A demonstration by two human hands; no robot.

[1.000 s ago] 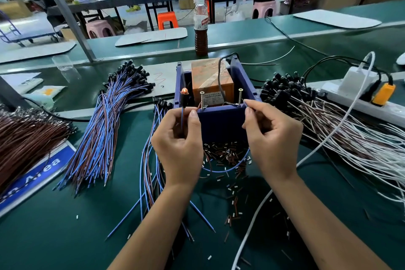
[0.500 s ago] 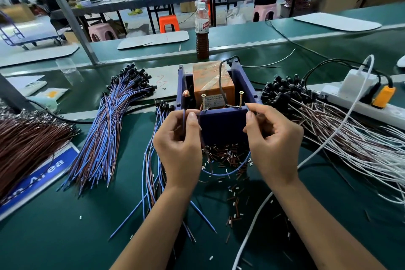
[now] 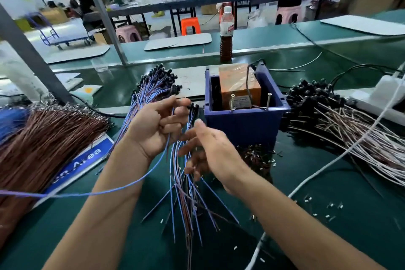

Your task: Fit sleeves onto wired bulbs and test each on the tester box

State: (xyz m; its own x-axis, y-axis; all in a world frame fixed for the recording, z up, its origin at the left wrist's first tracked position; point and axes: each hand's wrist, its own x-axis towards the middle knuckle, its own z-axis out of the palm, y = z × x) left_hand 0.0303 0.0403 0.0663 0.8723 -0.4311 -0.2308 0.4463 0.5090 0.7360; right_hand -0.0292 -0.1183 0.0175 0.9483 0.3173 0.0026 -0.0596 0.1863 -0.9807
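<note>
**A:** What am I looking at on the bench?

**B:** A square blue plastic tester box (image 3: 243, 124) on the green mat (image 3: 328, 237), holding an orange foil-wrapped block (image 3: 238, 86) and two upright brass screws (image 3: 231, 102). Tiny sleeve bits (image 3: 257, 155) are strewn at its front. To its left, my left hand (image 3: 156, 128) is raised with the fingers curled, and a thin blue wire (image 3: 122, 186) runs from it off to the left edge. I can't tell for sure whether the fingers pinch it. My right hand (image 3: 208, 153) is spread open over a loose sheaf of blue and brown wired bulbs (image 3: 186, 199), black-capped at the far end.

**A:** And compared with a second ago?

**B:** Then both hands sat at the box's front rim, the left one holding a lit bulb upright. Now both have swung left, away from the box, and no bulb glows. The view has turned left too.
</note>
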